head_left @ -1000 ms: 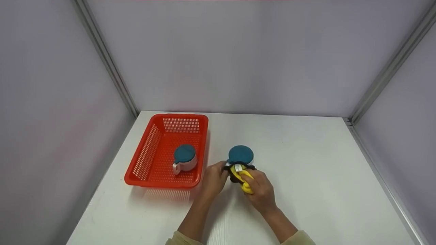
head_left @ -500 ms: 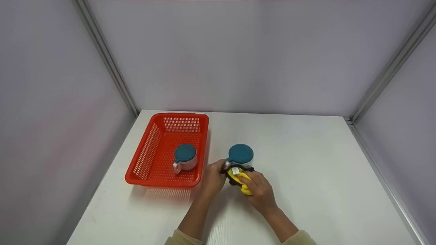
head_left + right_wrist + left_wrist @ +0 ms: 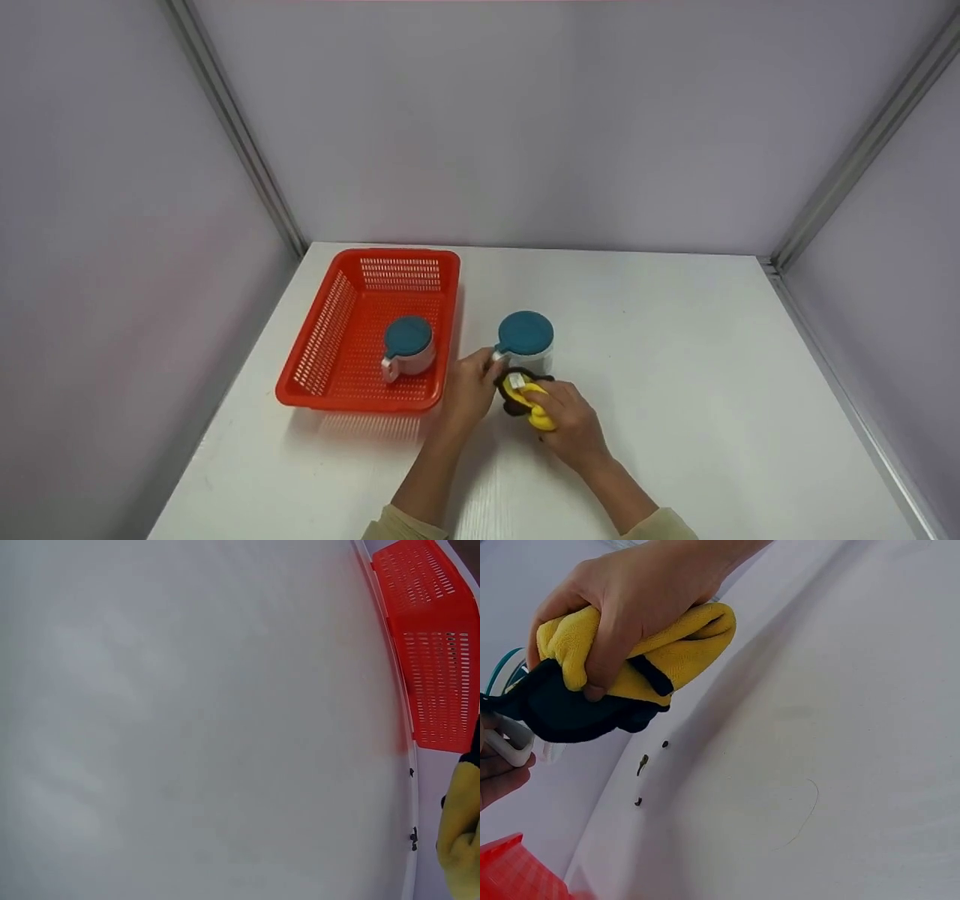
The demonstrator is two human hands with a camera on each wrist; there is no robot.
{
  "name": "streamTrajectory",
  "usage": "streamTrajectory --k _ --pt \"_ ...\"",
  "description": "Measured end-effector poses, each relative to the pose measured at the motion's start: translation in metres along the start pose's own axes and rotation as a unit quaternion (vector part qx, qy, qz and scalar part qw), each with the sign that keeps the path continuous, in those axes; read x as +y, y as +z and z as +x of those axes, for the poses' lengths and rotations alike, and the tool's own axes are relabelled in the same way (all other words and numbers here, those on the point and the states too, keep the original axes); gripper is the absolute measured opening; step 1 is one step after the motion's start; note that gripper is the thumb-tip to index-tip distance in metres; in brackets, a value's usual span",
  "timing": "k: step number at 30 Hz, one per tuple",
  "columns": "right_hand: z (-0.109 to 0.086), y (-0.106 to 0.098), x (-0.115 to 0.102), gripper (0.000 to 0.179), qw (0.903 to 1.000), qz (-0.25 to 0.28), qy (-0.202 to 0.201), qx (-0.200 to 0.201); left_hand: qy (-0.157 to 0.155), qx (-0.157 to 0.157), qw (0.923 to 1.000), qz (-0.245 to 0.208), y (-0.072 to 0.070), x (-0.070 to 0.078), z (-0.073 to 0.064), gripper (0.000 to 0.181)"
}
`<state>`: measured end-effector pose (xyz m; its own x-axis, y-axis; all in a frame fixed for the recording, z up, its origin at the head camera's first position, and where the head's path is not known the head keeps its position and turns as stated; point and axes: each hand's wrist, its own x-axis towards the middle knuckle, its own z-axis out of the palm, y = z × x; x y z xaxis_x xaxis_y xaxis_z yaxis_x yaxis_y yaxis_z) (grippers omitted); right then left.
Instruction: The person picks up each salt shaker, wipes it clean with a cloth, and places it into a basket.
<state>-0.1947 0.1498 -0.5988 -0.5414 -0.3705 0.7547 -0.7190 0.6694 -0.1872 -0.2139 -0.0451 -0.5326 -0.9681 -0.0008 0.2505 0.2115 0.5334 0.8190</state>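
In the head view, a clear jar [image 3: 531, 363] with a teal lid [image 3: 525, 332] and a white side handle is right of the basket. My left hand [image 3: 469, 390] holds it by the handle [image 3: 515, 753], its fingers at the left edge of the left wrist view. My right hand [image 3: 577, 424] grips a bunched yellow cloth [image 3: 541, 417] with dark edging, close against the near side of the jar. The cloth [image 3: 459, 840] also shows at the right edge of the right wrist view. Part of the jar is hidden behind the cloth.
A red slatted basket [image 3: 300, 360] stands on the white table [image 3: 675, 375] to the left. Inside it sits a second jar [image 3: 412, 364] with a teal lid. Several small dark bits [image 3: 643, 763] and a thin hair lie on the tabletop.
The jar has tilted back and shifted slightly left, so more of its clear side shows. The right hand and cloth have moved slightly down and toward the person.
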Motion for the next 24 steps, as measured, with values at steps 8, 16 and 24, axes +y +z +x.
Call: streamTrajectory --k 8,16,24 --pt "0.0037 -0.0055 -0.0008 0.055 0.9970 0.035 0.056 0.040 0.003 -0.002 0.9999 0.009 0.0007 -0.0001 0.0016 0.009" --pt "0.0076 -0.0090 -0.0033 0.056 0.9887 0.074 0.091 0.094 -0.023 -0.016 0.9994 -0.021 0.0048 -0.0012 -0.0026 0.009" --pt "0.0068 -0.0068 -0.0026 0.059 0.9869 0.078 0.092 0.107 -0.037 -0.023 0.9981 -0.043 0.0071 0.0010 -0.0026 0.015"
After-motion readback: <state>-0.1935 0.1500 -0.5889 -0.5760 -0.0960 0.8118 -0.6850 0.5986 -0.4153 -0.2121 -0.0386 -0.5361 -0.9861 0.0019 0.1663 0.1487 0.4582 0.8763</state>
